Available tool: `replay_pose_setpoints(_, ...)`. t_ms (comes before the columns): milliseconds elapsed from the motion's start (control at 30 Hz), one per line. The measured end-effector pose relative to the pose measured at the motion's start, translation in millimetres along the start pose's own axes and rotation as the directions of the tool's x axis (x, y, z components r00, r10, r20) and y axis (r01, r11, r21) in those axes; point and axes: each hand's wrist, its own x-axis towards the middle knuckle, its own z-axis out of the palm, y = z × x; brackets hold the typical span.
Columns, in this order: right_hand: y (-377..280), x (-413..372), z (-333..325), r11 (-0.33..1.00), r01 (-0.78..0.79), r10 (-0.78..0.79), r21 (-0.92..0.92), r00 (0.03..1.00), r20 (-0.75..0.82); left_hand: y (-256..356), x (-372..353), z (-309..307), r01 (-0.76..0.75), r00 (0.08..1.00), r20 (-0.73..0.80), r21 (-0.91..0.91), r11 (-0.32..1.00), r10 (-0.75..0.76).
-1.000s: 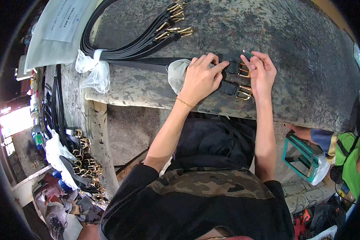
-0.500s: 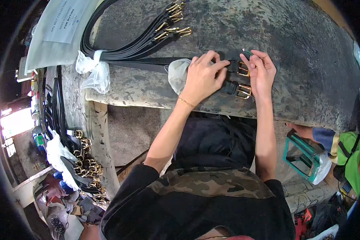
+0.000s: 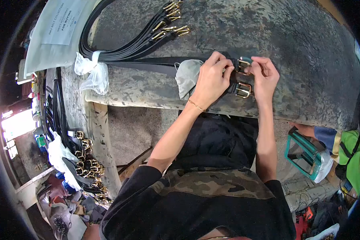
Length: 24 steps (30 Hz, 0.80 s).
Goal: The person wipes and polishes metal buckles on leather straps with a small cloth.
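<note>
Table (image 3: 300, 36) fills the upper view, its worn top bare beyond and right of the hands. A bundle (image 3: 124, 45) of black belts lies at its far left, tied with plastic, beside a bag (image 3: 54, 34). A heap (image 3: 82, 156) of more belts hangs below the left edge. A person's green sleeve (image 3: 348, 154) shows low right. Near the front edge, a belt (image 3: 148, 63) runs under a cloth (image 3: 188, 75). The left hand (image 3: 213, 80) pinches the belt beside the cloth; the right hand (image 3: 266, 76) grips its buckle (image 3: 242, 66). A second buckle (image 3: 243, 90) lies just beneath.
</note>
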Motion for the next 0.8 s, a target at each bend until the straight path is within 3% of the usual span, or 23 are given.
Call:
replay_pose_setpoints(200,11.6,-6.8,-2.5,0.983,0.127,-0.121,-0.134,0.992,0.046,-4.7,6.0,-7.1,0.051,0.995,0.09,0.006,0.999,-0.051)
replay_pose_setpoints(467,5.8,-8.0,-0.1,0.913,0.236,-0.209,-0.332,0.971,0.114,-3.7,6.4,-8.7,0.077,0.994,0.085,-0.025,0.997,-0.074)
replay_pose_setpoints(800,4.5,-8.0,0.5,0.888,0.27,-0.233,-0.373,0.962,0.142,-6.5,4.9,-7.9,0.062,0.996,0.071,-0.025,0.998,-0.06)
